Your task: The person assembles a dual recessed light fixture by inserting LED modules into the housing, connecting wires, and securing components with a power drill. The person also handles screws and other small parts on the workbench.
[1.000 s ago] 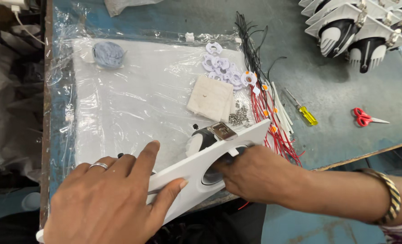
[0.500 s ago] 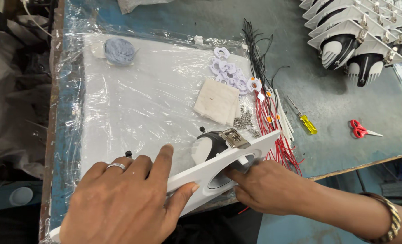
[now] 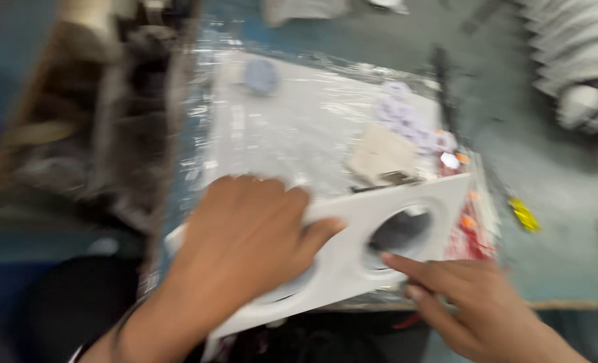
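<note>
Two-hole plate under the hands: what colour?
White, plain, no pattern. The head view shows the two-hole plate clearly despite blur.
</note>
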{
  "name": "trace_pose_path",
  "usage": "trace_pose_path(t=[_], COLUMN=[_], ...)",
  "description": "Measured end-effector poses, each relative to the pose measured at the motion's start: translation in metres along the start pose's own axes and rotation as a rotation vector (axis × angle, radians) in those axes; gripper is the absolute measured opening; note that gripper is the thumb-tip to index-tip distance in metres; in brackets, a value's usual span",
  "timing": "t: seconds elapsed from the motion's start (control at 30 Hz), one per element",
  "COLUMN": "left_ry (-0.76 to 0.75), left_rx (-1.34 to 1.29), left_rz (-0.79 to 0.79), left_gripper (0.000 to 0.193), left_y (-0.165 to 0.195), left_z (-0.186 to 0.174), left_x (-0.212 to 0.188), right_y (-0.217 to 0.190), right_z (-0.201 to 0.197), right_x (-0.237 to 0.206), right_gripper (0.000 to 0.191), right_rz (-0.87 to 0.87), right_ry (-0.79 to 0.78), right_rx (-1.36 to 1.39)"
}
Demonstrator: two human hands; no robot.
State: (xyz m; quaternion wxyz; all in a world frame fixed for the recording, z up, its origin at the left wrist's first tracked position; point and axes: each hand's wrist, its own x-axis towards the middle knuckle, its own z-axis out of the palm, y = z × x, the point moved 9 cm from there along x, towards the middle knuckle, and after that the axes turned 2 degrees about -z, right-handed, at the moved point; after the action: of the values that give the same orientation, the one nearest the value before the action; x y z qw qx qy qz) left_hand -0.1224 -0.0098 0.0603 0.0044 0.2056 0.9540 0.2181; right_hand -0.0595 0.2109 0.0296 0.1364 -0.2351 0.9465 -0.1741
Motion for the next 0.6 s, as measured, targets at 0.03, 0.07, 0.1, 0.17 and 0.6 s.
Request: trace_pose_path(t=[0.03,0.07,0.1,0.17,0.6], left_ry=[-0.164,-0.128,-0.090,-0.139,-0.008], left_rx=[-0.037,-0.086,-0.137,-0.201,-0.155], left_rz=[-0.064,-0.051,-0.025,-0.060,0.138], left_gripper=[0.054,0.054,0.054,0.051,0.037], left_y=[-0.009,-0.010,-0.011,-0.017,-0.005], left_z=[0.009,0.001,-0.006,-0.003,0.005], left_x=[0.007,0.010,0.013,0.012,0.000], right_y=[-0.010,-0.024,-0.037,-0.061,-0.099], right_z=[-0.006,-0.010,-0.015,-0.015,0.040], right_x=[0.005,0.009,0.012,0.020,0.035], right_gripper=[0.043,0.042,0.040,0.039,0.047], right_rz=[-0.077,-0.176,-0.265,-0.382,-0.193], right_ry=[0.075,0.118,0.164,0.162,-0.415], right_rx=[-0.011,-0.019,-0.032,-0.028,0.289])
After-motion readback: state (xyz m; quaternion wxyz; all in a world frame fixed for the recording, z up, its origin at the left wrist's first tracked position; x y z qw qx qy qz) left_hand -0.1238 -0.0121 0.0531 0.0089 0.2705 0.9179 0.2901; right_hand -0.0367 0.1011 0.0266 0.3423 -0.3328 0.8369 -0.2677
